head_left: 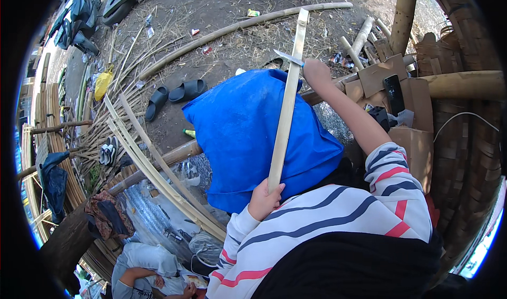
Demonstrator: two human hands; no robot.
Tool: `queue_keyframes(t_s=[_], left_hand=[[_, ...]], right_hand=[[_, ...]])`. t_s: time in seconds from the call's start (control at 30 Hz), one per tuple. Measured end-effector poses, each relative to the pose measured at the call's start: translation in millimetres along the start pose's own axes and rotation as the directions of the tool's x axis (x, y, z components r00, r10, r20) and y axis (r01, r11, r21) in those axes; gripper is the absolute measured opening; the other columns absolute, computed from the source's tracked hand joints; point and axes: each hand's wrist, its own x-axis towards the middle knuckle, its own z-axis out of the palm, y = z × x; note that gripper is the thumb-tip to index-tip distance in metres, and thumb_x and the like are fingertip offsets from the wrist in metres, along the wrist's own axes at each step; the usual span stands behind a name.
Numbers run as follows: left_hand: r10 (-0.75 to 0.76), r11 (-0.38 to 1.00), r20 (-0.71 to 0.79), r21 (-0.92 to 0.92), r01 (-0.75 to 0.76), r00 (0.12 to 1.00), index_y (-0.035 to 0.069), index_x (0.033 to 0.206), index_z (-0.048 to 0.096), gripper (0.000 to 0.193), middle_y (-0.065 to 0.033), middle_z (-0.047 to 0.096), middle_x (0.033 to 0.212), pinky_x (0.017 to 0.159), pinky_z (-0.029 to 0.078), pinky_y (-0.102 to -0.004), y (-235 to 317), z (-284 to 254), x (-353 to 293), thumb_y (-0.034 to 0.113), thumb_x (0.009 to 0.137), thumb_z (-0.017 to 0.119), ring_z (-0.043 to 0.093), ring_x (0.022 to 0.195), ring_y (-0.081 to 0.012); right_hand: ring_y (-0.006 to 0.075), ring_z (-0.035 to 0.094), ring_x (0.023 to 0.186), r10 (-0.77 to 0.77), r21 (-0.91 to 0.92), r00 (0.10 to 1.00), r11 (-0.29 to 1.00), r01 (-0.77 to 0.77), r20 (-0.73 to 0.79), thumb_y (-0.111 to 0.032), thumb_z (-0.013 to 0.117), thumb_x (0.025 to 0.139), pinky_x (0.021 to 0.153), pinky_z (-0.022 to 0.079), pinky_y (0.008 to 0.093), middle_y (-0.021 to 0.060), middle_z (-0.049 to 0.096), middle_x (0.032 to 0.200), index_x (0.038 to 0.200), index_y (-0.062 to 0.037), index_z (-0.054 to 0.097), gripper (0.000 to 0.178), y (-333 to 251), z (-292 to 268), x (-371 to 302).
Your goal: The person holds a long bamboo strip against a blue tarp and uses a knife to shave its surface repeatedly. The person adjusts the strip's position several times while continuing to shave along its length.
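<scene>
A long, pale split bamboo strip (285, 117) slants across a blue cloth (248, 125) spread over my lap. My left hand (265, 200) is closed round the strip's near end, close to my body. Out ahead, my right hand (317, 73) grips a knife, its fingers wrapped round the handle. The knife's blade (288, 57) lies across the strip below its far end and points left. Most of the handle is hidden in my right fist.
Several bamboo strips (158, 167) lean at the left, near a seated person (153, 267). Black sandals (187, 90) and a long bamboo pole (222, 32) lie on the littered ground ahead. At the right, a phone (393, 94) rests on cardboard (420, 106) beside a bamboo post (404, 19).
</scene>
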Motion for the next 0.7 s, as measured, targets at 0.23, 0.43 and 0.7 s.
queue_keyframes(t_s=[0.23, 0.43, 0.7], left_hand=[[0.098, 0.99, -0.067, 0.111, -0.09, 0.993, 0.003, 0.107, 0.053, 0.024, 0.002, 0.047, 0.064, 0.044, 0.039, -0.0213, -11, 2, 4, 0.018, 0.091, 0.062, 0.045, 0.05, -0.0043], [0.087, 0.991, -0.061, 0.108, -0.08, 0.994, 0.004, 0.106, 0.049, 0.022, 0.0048, 0.042, 0.066, 0.043, 0.035, -0.0194, -8, 5, 0, 0.017, 0.092, 0.061, 0.041, 0.052, -0.0025], [0.143, 0.989, -0.016, 0.049, -0.142, 0.99, 0.004, 0.106, 0.053, 0.024, 0.0028, 0.046, 0.065, 0.044, 0.036, -0.0201, -13, 2, 1, 0.019, 0.091, 0.062, 0.041, 0.051, -0.0036]], right_hand=[[0.0373, 0.066, 0.076, -0.07, -0.015, 0.996, 0.997, 0.07, -0.049, -0.01, 0.05, 0.08, 0.066, 0.053, 0.0458, 0.0197, 0.066, 0.081, 0.078, -0.0029, 0.065, 0.017, 15, 23, 44], [0.0374, 0.066, 0.073, -0.102, -0.107, 0.985, 0.99, 0.087, -0.142, -0.013, 0.051, 0.082, 0.062, 0.053, 0.046, 0.0202, 0.065, 0.076, 0.077, -0.003, 0.065, 0.018, 17, 23, 55], [0.0355, 0.066, 0.092, 0.163, -0.027, 0.985, 0.987, -0.161, 0.053, -0.015, 0.047, 0.085, 0.077, 0.052, 0.0448, 0.0204, 0.067, 0.095, 0.091, -0.0025, 0.069, 0.026, 1, 4, 72]])
